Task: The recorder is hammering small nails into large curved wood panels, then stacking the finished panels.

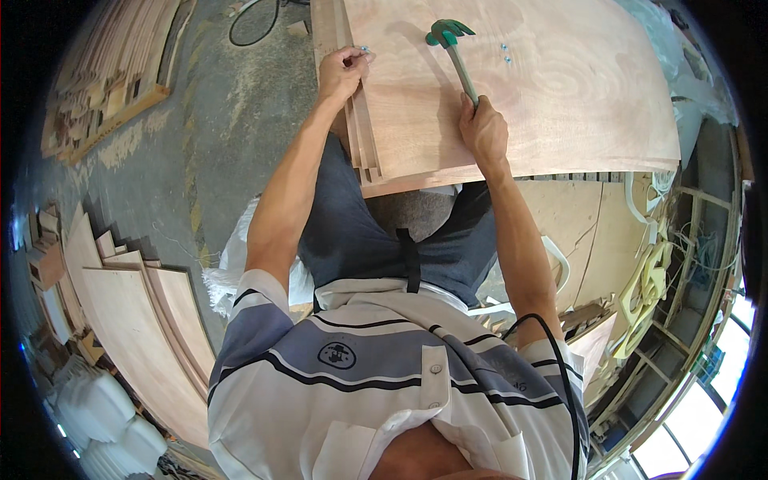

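My right hand (485,133) is closed around the handle of a claw hammer (462,70). Its green head is raised over a broad plywood sheet (560,104). At the sheet's left side, my left hand (341,77) pinches a small blue-tipped piece (365,50), too small to make out exactly. That hand rests over narrow wooden strips (364,140), which lie along the sheet's left edge. A few more small blue pieces (506,53) lie on the sheet, to the right of the hammer head.
Stacked wooden strips (120,64) lie on the floor at the far left. Several boards (136,320) lean together at the lower left, near white wrapped bundles (96,408). On the right are a metal rack (680,264) and yellow scraps (644,296). A black cable (570,376) runs past my right arm.
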Demonstrator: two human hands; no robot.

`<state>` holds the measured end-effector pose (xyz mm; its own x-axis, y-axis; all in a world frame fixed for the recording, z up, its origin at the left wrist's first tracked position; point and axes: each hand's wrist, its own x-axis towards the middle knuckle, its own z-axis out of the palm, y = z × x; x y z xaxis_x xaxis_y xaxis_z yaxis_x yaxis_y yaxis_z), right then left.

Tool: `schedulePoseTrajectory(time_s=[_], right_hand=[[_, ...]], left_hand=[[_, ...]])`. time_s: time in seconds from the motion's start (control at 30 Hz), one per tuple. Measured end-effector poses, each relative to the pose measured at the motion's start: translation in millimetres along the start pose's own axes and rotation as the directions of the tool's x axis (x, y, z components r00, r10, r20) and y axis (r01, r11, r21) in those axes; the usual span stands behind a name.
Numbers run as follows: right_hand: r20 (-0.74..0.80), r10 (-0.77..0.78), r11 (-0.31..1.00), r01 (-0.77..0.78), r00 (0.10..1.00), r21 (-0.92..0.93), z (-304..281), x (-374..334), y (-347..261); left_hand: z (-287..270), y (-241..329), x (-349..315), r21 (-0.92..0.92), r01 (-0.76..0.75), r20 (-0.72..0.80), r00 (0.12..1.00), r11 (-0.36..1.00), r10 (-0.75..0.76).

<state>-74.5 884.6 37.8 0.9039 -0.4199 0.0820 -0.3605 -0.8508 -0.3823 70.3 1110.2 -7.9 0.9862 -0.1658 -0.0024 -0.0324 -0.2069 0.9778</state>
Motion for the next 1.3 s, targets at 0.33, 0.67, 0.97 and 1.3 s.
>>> schedulePoseTrajectory(time_s=[0.33, 0.67, 0.97, 1.3], right_hand=[[-0.029, -0.015, 1.0, 0.016, 0.999, 0.024, 1.5, -0.5, 4.1], [0.017, 0.016, 0.999, -0.017, 1.0, 0.039, 0.8, 0.0, 2.9], [-0.001, 0.016, 0.999, -0.016, 1.0, 0.03, 1.8, 0.4, 4.4], [0.007, 0.023, 1.0, -0.023, 1.0, 0.015, 2.1, 0.6, 3.6]], left_hand=[[-12.1, -5.4, 16.0, -0.036, 0.206, 0.159, 0.967, 0.978, -0.198], [-15.3, -10.6, 19.6, -0.2, 0.335, 0.22, 0.931, 0.921, -0.291], [-13.5, -6.7, 15.9, -0.14, 0.265, 0.213, 0.949, 0.954, -0.232], [-18.2, -9.9, 31.5, 0.085, 0.218, 0.222, 0.947, 0.972, -0.232]])
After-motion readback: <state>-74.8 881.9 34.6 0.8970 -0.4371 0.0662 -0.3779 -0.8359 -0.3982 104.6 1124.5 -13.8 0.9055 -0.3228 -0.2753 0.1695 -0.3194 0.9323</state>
